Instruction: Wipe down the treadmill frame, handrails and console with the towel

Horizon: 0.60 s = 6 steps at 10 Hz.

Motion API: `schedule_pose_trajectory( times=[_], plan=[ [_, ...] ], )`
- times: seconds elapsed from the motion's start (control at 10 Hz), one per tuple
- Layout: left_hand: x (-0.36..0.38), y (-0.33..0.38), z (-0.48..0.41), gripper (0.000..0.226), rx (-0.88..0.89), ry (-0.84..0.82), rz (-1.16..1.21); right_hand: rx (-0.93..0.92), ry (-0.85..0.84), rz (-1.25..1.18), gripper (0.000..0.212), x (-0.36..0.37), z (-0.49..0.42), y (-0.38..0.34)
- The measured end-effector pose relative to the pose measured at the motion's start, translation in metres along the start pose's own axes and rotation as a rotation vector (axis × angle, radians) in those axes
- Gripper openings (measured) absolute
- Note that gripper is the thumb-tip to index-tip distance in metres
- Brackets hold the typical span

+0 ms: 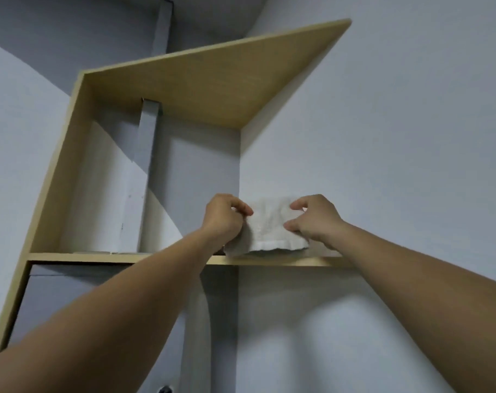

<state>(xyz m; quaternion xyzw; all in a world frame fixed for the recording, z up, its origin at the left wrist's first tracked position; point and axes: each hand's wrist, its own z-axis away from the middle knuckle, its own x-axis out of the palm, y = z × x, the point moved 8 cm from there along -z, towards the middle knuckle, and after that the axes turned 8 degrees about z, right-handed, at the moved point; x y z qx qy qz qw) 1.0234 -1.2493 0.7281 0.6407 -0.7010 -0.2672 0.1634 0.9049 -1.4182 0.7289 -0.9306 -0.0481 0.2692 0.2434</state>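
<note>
The left hand (pixel 225 215) pinches the left edge of the white towel (pixel 269 226), and the right hand (pixel 314 217) pinches its right edge with thumb and fingers. The towel is on the wooden shelf (pixel 113 257), against the wall, with its front edge hanging a little over. It seems best to lift it evenly with both hands, so it stays folded. Both arms reach up and forward, nearly straight. The treadmill is not visible.

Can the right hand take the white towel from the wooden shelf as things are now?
Most likely yes. The right hand pinches the right edge of the towel, the left hand grips its left edge, and nothing on the shelf lies over it.
</note>
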Motion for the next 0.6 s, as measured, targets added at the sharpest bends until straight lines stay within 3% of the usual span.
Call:
schedule_pose_trajectory(
  times=[0.1,0.2,0.4,0.5,0.6],
  plan=[
    [0.039,-0.06,-0.015,0.028,-0.207,-0.299,-0.332,-0.054,-0.161,0.423,0.037,0.042,-0.01,0.022],
    [0.045,-0.09,-0.025,0.029,-0.219,-0.475,-0.511,-0.072,-0.126,0.366,0.024,0.047,-0.018,0.026],
    [0.036,-0.091,-0.032,0.03,-0.264,-0.412,-0.165,-0.034,-0.03,0.278,0.03,0.039,-0.023,0.038],
    [0.013,-0.078,-0.022,0.038,-0.188,-0.244,0.139,-0.05,0.029,0.073,0.029,0.028,-0.011,0.028],
    [-0.012,-0.058,-0.005,0.047,-0.22,-0.183,0.515,0.061,0.026,-0.307,0.032,0.019,0.006,0.026]
  ],
)
